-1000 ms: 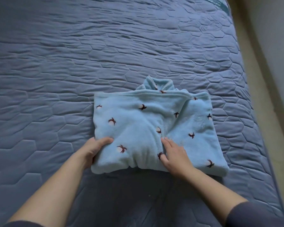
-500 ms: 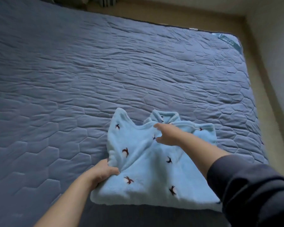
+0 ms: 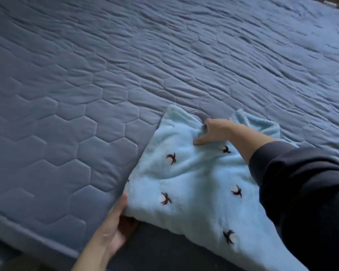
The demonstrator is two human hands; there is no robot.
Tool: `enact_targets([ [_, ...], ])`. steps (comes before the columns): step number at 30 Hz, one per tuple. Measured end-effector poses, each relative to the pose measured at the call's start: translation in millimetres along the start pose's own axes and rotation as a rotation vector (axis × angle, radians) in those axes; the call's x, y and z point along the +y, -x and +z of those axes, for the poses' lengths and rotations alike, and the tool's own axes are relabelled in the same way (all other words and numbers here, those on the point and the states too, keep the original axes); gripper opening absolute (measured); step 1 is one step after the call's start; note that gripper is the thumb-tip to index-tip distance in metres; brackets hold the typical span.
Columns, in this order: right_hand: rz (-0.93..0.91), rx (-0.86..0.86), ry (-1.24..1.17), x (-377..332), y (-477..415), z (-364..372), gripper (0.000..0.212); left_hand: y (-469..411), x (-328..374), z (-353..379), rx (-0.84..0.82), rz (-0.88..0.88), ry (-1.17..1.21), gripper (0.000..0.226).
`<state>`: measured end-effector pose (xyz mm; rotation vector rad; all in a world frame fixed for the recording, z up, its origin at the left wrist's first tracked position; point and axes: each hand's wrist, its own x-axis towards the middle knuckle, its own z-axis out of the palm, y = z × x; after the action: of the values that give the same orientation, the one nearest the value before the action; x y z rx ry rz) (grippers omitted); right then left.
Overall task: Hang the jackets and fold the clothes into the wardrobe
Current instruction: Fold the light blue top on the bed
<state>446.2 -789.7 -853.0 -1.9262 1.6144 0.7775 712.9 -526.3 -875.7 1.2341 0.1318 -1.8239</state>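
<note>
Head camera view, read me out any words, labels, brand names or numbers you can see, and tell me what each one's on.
No text can be read.
Pale tag at the far right corner of the blue quilted mattress: too small and blurred to read.
Light blue fleece garment: only dark bird motifs, no lettering.

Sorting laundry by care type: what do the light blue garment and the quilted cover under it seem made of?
The light blue garment looks like plush fleece, probably synthetic: fuzzy matte nap, thick soft folds. The quilted mattress cover looks like smooth fabric over padding, faintly sheened: stitched hexagons puff between seams. Exact fibre cannot be told.
</note>
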Motion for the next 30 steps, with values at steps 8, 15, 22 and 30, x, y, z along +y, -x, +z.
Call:
enact_targets([
  [8,-0.014,-0.053,-0.081,-0.3,13.0,-2.5,0.066,-1.2,-34.8,47.0,0.054,0.03,0.127,0.045],
  [15,-0.005,-0.055,-0.432,39.5,52.5,-12.2,0.038,-7.8,-18.0,78.1,0.25,0.048,-0.034,0.033],
  [22,0.065,0.236,-0.798,125.7,183.9,-130.1,0.02,44.4,57.4,226.1,-0.018,0.192,-0.199,0.029],
  [30,0.0,0.707,-1.105,209.1,376.0,-283.9,0.026,184.4,183.7,456.7,-0.484,0.595,-0.535,0.023],
])
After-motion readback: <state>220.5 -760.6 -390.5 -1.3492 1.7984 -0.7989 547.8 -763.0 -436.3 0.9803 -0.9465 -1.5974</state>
